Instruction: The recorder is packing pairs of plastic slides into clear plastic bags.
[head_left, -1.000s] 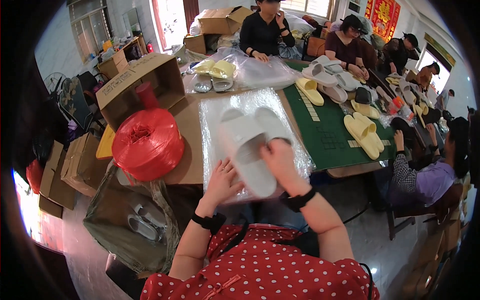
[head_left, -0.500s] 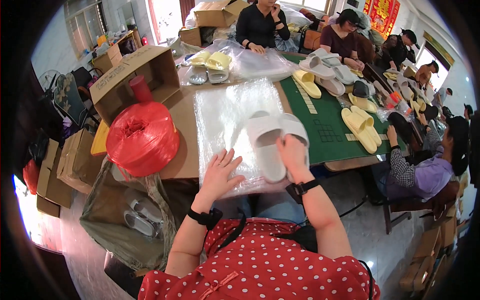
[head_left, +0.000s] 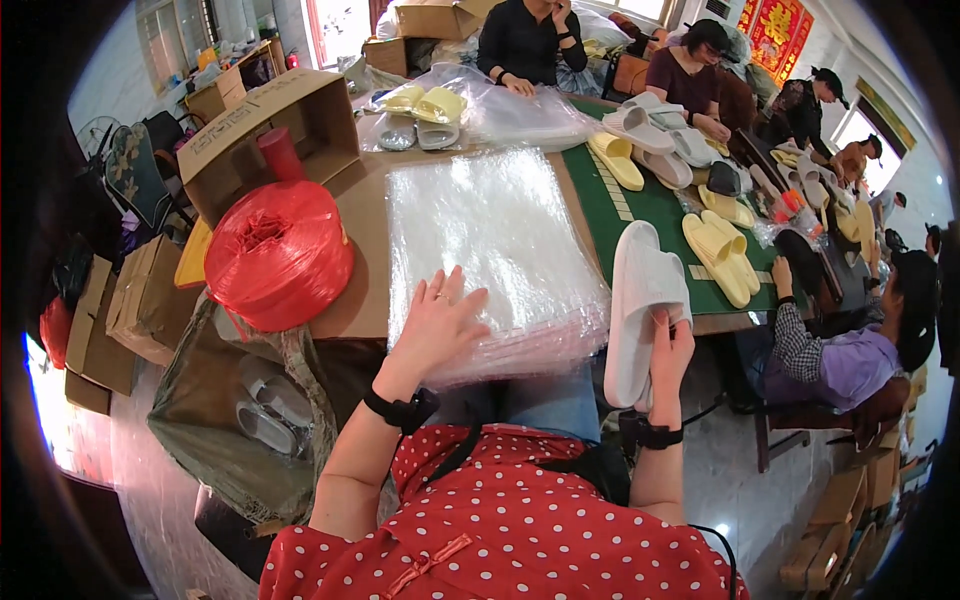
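Observation:
My left hand (head_left: 445, 322) lies flat with fingers spread on a stack of clear plastic bags (head_left: 485, 215) at the table's near edge. To the right of the stack, my right hand (head_left: 670, 360) grips pale grey-white slippers (head_left: 632, 300), held up nearly upright with the toe end pointing away. One slipper shows plainly; how much of its mate is behind it I cannot tell. The thumb is at the strap, and the other fingers are partly hidden.
A big red roll of plastic twine (head_left: 280, 255) and an open cardboard box (head_left: 270, 140) stand at the left. Yellow slippers (head_left: 720, 255) lie on the green mat (head_left: 600, 230). Bagged slippers (head_left: 425, 115) sit at the back. A sack (head_left: 210, 440) hangs below left. Several people work around the table.
The slippers, flat on the bags before, have been lifted by my right hand and moved right, off the stack. My left hand has stayed on the bags, shifting slightly.

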